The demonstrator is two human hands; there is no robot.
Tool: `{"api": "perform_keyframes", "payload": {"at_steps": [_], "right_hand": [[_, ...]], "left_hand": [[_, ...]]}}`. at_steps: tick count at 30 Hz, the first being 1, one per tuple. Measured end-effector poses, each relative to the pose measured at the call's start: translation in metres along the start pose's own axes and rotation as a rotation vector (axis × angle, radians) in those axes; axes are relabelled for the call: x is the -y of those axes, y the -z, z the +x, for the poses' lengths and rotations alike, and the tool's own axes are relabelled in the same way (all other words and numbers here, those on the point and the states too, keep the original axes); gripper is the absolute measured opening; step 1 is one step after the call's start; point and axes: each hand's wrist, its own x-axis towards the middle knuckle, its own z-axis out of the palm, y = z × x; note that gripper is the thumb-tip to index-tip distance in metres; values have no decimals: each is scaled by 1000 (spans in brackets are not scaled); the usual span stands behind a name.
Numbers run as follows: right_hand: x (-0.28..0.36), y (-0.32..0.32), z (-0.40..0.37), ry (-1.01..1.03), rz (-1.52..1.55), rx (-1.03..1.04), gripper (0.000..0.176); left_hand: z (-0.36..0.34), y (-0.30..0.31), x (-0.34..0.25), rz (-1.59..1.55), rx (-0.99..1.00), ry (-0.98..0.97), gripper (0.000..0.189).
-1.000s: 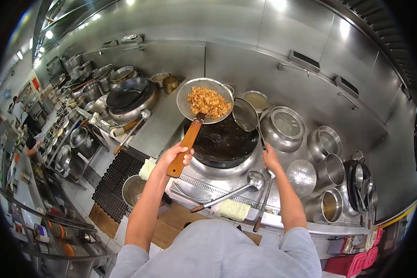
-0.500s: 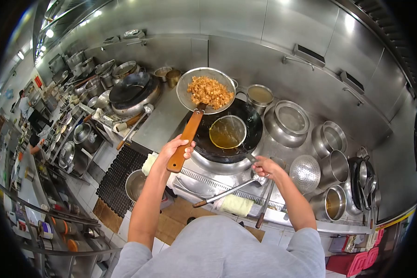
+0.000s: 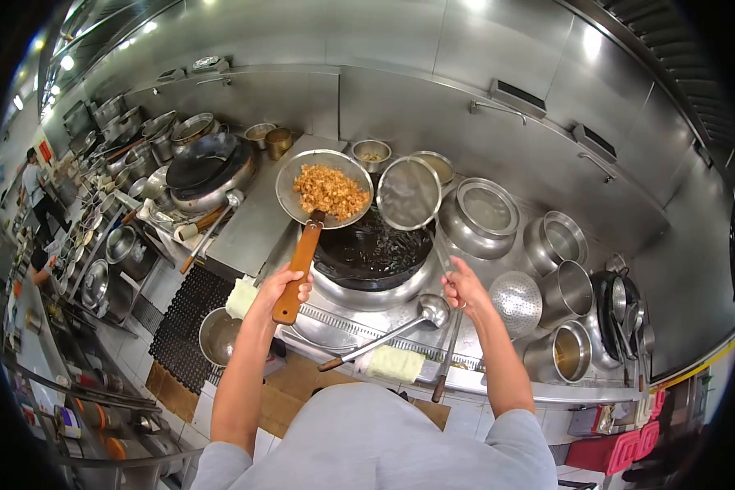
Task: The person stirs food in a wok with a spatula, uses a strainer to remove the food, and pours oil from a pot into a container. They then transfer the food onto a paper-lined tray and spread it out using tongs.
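Observation:
My left hand (image 3: 286, 287) is wrapped round the wooden handle of a large wire strainer (image 3: 290, 193). Browned, crumbly fried bits (image 3: 329, 193) lie heaped in its mesh bowl. With my right hand (image 3: 464, 286) I grip the metal handle of a smaller fine-mesh skimmer (image 3: 409, 193), raised beside the strainer. Both tools are over the rear part of a black wok (image 3: 371, 253), whose dark, shiny inside shows some liquid. A steel ladle (image 3: 434, 310) rests on the stove edge below my right hand.
Lidded and open steel pots (image 3: 565, 237) stand on the right, near a perforated skimmer (image 3: 516, 304). Another wok (image 3: 208, 162) sits at the left. A folded cloth (image 3: 394, 363) lies on the front edge. A person (image 3: 41, 192) stands far left.
My right hand has lifted the fine-mesh skimmer out of the liquid in the wok, up beside the strainer. The strainer stays raised in my left hand. The view has shifted slightly.

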Motion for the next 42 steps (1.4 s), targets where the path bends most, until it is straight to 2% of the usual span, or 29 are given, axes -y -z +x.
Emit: {"api": "perform_keyframes", "payload": {"at_steps": [2, 3, 4, 6, 7, 10, 11, 12, 14, 15, 17, 18, 20, 21, 23, 24, 26, 28, 29, 30, 31, 32, 34, 36, 38, 39, 42], "right_hand": [[9, -9, 0, 215, -271, -73, 59], [14, -12, -2, 281, -450, -126, 58], [14, -13, 0, 285, -463, -111, 58], [8, -11, 8, 602, -1032, -259, 53], [3, -8, 15, 737, -1049, -250, 52], [10, -27, -1, 830, -1184, -192, 54], [9, -36, -2, 987, -1166, -223, 54], [11, -42, -5, 990, -1172, -216, 54], [19, -51, -9, 855, -1281, -373, 54], [21, -51, -7, 855, -1282, -376, 54], [25, -48, -1, 689, -1403, -331, 56], [21, -41, 4, 691, -1401, -337, 56], [9, -26, 21, 943, -1290, -324, 54], [6, -20, 30, 943, -1290, -326, 54], [-1, -11, 38, 844, -1069, -390, 51], [-3, -7, 39, 831, -1063, -402, 51], [2, 2, 45, 595, -1044, -391, 50], [-25, 35, 82, 567, -1083, -435, 50], [-46, 53, 101, 501, -1029, -413, 52], [-41, 36, 89, 433, -977, -384, 55], [-38, 26, 68, 223, -771, -301, 58], [-38, 21, 60, 218, -770, -292, 58], [-48, 16, 49, 22, -514, -168, 61], [-47, 10, 36, -21, -512, -129, 64], [-42, 3, 27, -171, -240, -52, 68], [-37, -5, 18, -198, -218, -2, 76], [-43, -14, 16, -255, -131, 80, 67]], "left_hand": [[4, 6, 8, -33, -7, 1, 42], [5, 7, 12, -49, -10, 19, 41], [7, 7, 16, -67, -14, 35, 40], [9, 5, 22, -72, -22, 17, 37], [12, 6, 25, -70, -45, 35, 34], [17, 11, 33, -89, -68, 51, 31], [17, 11, 34, -105, -38, 66, 30], [17, 12, 36, -120, -7, 84, 30], [16, 15, 38, -136, 26, 84, 31], [13, 13, 38, -168, 52, 84, 31], [11, 13, 36, -193, 84, 87, 31], [12, 15, 35, -226, 100, 99, 32], [12, 16, 31, -255, 120, 112, 32], [11, 15, 31, -251, 110, 116, 32], [11, 14, 31, -245, 99, 132, 32], [12, 14, 29, -207, 93, 109, 37], [13, 12, 24, -154, 96, 103, 43], [13, 4, 11, -131, 37, 92, 44], [12, -1, 5, -124, 25, 92, 44], [12, -3, 1, -120, 26, 90, 44], [13, -3, -4, -95, 46, 70, 44], [10, -4, -9, -72, 60, 51, 44], [8, -7, -17, -86, 71, 48, 43], [5, -11, -25, -41, 64, 21, 43], [3, -10, -30, -25, 88, 13, 42], [2, -12, -32, -31, 92, 8, 42], [-2, -17, -35, -37, 86, -11, 43]]}}
